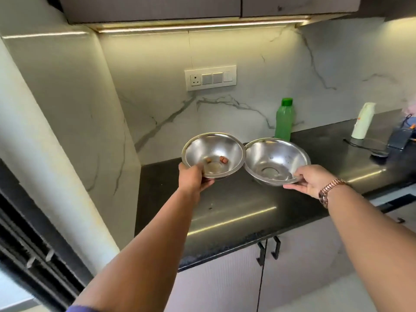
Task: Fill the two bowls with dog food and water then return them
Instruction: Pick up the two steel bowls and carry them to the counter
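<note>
Head view gives me two steel bowls side by side above the black bench (236,212), rims touching or very nearly so, both tipped toward me so I look into them. The left bowl (221,147) sits in my left hand (193,179), thumb over the near rim and fingers curled beneath; the right bowl (279,156) is pinched at its near rim by my right hand (313,180), thumb on top, fingers under. Each hand is at the near edge of its own bowl, so neither needs to cross over. I cannot tell whether the bowls' bases touch the bench or hang just above it. Being round, they have no long axis to align. Counting: two bowls, about three brown kibble pieces (223,159) in the left bowl, none in the right, no water in either. Behind the right bowl, against the marble wall, stands one green bottle (284,121), nearer my right hand. Farther right stands one white bottle (362,121). I judge filling not yet started.
</note>
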